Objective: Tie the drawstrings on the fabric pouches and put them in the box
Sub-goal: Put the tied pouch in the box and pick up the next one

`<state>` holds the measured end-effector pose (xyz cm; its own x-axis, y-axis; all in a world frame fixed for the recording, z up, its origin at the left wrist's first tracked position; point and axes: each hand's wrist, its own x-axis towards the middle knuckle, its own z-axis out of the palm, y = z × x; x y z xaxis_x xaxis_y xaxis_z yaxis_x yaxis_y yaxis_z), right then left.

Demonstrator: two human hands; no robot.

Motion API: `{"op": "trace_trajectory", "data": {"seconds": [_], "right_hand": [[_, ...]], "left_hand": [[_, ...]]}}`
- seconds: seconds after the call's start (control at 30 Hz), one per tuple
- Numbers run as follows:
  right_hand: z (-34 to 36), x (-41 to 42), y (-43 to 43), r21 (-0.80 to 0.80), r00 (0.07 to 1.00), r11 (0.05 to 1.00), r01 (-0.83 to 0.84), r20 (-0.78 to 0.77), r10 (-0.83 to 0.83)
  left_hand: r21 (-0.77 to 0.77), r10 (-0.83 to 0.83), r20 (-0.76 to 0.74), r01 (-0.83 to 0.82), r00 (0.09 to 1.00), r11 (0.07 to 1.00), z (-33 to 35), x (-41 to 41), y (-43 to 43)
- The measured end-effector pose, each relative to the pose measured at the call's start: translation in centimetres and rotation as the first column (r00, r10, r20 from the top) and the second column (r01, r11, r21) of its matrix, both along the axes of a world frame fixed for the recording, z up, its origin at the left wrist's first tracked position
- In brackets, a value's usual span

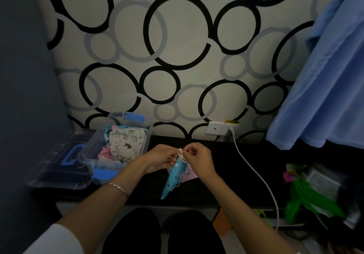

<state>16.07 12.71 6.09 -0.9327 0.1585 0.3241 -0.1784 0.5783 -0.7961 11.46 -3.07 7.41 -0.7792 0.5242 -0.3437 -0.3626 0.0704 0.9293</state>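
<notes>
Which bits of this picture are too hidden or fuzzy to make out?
Head view:
- knot in the drawstring: tiny, pinched between the left hand and right hand.
- pink pouch on the table: mostly under the blue pouch.
- contents of the box: covered by the cream pouch.
- green items at right: blurred.

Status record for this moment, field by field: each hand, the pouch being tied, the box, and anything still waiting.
left hand: pinches the drawstring at the pouch neck
right hand: pinches the same drawstring from the other side
pouch in work: blue printed pouch, hanging from both hands, neck gathered; knot too small to judge
box: clear plastic box, open, left of the hands; cream animal-print pouch on top of others
lid: lies left of the box
waiting: pink pouch on the black table, partly behind the blue one
</notes>
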Motion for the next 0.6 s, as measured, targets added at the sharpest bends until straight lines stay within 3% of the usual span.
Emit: {"op": "trace_trajectory", "data": {"seconds": [0.1, 0.37, 0.47, 0.6], "right_hand": [[0.0, 0.1, 0.5, 0.044, 0.999, 0.998, -0.036, 0.005, 0.036], [0.7, -0.3, 1.3, -0.068, 0.977, 0.993, -0.096, 0.186, 0.107], [1.3, -0.5, 1.6, -0.007, 0.954, 0.992, -0.126, 0.273, 0.123], [2.4, -1.0, 3.4, 0.173, 0.922, 0.969, -0.176, 0.375, 0.100]], "left_hand": [[0.009, 0.001, 0.009, -0.001, 1.000, 1.000, 0.1, 0.0, 0.0], [-0.049, -0.041, -0.100, 0.037, 0.994, 0.998, 0.1, -0.2, -0.3], [-0.194, -0.023, -0.247, -0.026, 0.969, 0.981, 0.0, -0.5, -0.5], [-0.399, -0.125, -0.419, -0.059, 0.899, 0.915, 0.3, -1.4, -1.4]]}}
